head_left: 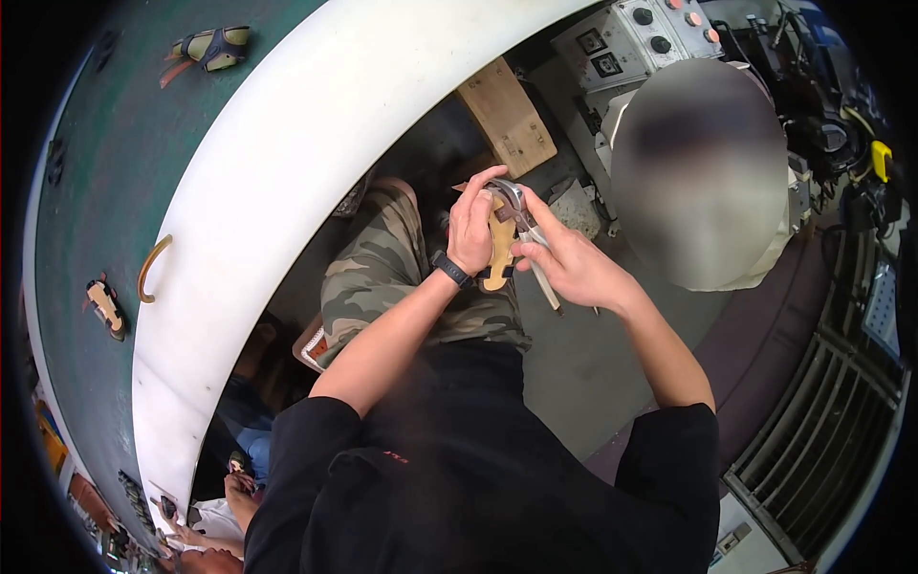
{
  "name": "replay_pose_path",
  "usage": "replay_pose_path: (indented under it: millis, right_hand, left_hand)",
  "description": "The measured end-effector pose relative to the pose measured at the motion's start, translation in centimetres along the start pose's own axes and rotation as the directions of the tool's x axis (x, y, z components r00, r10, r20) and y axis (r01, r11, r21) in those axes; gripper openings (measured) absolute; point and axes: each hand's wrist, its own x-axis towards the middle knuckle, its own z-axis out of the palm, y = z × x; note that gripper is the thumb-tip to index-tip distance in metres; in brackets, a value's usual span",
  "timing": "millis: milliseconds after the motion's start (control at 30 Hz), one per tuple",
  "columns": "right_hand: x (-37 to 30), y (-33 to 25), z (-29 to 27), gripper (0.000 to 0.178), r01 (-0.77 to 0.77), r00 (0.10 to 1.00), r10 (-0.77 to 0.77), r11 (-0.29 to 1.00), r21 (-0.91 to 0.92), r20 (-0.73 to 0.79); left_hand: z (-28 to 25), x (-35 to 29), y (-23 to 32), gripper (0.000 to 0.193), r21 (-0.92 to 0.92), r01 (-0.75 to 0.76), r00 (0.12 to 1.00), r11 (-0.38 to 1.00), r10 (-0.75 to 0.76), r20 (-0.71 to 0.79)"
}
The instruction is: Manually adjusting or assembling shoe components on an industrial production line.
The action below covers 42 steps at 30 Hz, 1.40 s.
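Observation:
Over my lap, my left hand (472, 228) is closed round a small shoe (498, 253) with its tan sole side showing. In my right hand (577, 271) is a pair of pincers (524, 222) with curved metal jaws and long handles. The jaws sit at the upper end of the shoe, next to my left fingers. The handles slant down to the right under my right palm. My left fingers hide part of the shoe, and whether the jaws grip its edge I cannot tell.
To my left runs a white counter edge (268, 134) beside a green belt (105, 191). The belt carries a strapped shoe (212, 48) and another shoe (105, 306). A wooden board (509, 120), a control box with knobs (660, 33) and a large blurred shape (703, 177) stand ahead. Another person's hand (239, 486) shows lower left.

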Motion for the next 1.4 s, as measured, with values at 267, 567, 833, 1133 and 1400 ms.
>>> replay_pose_path:
  millis: [267,567,833,1133,1400]
  right_hand:
    - [0.4,-0.2,-0.9,0.068,-0.029,0.998,0.026,0.998,0.055,0.052]
    - [0.0,1.2,1.7,0.066,-0.047,0.993,0.053,0.997,0.059,-0.106]
    - [-0.3,2.5,2.2,0.065,0.047,0.975,-0.062,0.996,-0.073,-0.215]
    - [-0.6,0.9,0.7,0.067,0.058,0.99,-0.104,0.917,-0.395,-0.097]
    - [-1.6,0.3,0.9,0.071,0.006,0.999,-0.012,0.985,-0.172,-0.033]
  left_hand:
    - [0.1,0.1,-0.3,0.042,-0.03,0.013,1.0,0.999,-0.013,-0.003]
    - [0.1,0.2,-0.7,0.044,-0.108,0.038,0.999,0.993,-0.035,0.024]
    - [0.8,0.6,-0.6,0.052,0.005,0.138,0.988,0.99,-0.137,-0.064]
    - [0.6,1.0,-0.8,0.048,-0.167,0.259,0.965,0.951,-0.26,0.016]
    - [0.1,1.3,-1.2,0.038,-0.167,0.212,0.977,0.963,-0.208,0.042]
